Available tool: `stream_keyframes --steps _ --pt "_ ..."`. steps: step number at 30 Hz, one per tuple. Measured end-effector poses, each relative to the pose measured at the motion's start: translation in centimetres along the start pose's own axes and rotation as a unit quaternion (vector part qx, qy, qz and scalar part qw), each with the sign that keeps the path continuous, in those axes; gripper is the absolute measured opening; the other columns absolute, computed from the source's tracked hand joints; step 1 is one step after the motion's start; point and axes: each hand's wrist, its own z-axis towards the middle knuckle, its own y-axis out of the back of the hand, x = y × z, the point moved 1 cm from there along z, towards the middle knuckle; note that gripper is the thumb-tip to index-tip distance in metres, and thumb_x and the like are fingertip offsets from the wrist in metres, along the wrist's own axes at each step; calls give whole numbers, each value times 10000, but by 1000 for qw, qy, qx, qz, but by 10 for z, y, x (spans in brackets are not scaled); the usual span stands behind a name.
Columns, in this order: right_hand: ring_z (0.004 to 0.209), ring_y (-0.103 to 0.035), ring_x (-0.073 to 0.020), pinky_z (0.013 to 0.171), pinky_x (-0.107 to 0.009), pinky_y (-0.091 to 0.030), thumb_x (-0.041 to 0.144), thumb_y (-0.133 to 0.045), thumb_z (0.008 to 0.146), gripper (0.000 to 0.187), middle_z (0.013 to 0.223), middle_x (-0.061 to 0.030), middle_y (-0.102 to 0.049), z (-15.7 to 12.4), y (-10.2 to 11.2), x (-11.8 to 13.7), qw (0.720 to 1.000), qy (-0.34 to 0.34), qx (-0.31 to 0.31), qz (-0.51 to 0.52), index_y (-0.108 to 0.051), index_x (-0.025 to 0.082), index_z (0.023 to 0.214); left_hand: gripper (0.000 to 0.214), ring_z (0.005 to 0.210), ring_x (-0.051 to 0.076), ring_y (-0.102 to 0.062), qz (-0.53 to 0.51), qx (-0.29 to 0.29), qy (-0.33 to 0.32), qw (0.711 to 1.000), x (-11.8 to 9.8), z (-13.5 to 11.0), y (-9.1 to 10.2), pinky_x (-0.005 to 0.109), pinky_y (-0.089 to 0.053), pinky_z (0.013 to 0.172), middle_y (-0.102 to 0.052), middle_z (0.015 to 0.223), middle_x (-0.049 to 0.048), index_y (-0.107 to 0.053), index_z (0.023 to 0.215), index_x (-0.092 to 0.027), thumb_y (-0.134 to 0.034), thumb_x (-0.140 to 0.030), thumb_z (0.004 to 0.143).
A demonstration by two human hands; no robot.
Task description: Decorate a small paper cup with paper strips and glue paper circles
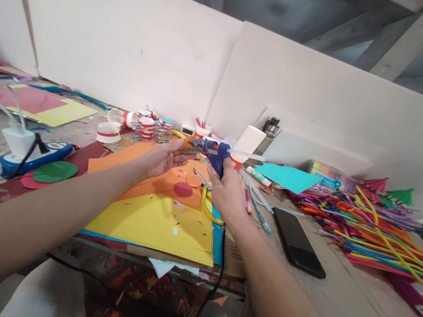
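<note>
My right hand point(228, 187) is wrapped round the handle of a blue hot glue gun point(217, 155). A translucent glue stick point(249, 155) sticks out of its back end, and its nozzle points left. My left hand point(164, 159) pinches a small orange paper piece point(187, 143) close to the nozzle; whether they touch I cannot tell. Below the hands lie orange paper point(146, 183), a yellow sheet point(152, 223), a red paper circle point(183, 189) and yellow-handled scissors point(210, 211), partly hidden by my right hand.
Paper cups point(108, 132) and a cup stack point(251, 140) stand by the white wall panel. On the right lie a black phone point(297, 241) and many pipe cleaners point(377, 232). A blue power strip point(40, 158) sits left. The black cord point(221, 264) hangs over the table edge.
</note>
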Motion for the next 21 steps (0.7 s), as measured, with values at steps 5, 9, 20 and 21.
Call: stream_keyframes --steps 5,9,20,21 --pt "837 -588 -248 738 -344 -426 317 -473 879 321 970 -113 -673 2 2 -1 1000 -8 -8 -20 -567 171 1149 316 1065 214 -682 -2 -7 -3 1000 -2 -2 -2 268 -524 775 -705 1206 122 -722 1084 -172 -621 -405 897" --pt "815 -580 -252 731 -358 -425 322 -471 881 285 936 -104 -664 2 3 -2 999 -11 -5 -31 -564 171 1105 301 1043 216 -690 7 -16 -42 999 -6 -3 -2 267 -511 787 -701 1220 113 -726 1080 -171 -651 -379 877" --pt "808 -585 -247 725 -356 -429 330 -472 887 259 923 -98 -671 -1 6 1 999 -10 8 -47 -569 189 1081 365 992 207 -679 74 -28 -151 985 -15 -5 -3 316 -463 892 -741 1097 108 -754 1049 -157 -742 -415 791" --pt "820 -588 -250 731 -360 -431 332 -472 889 266 938 -104 -674 -2 6 0 999 -7 9 -48 -571 187 1089 368 997 210 -677 72 -26 -154 985 -15 -5 -3 323 -461 906 -741 1094 110 -754 1048 -153 -745 -415 789"
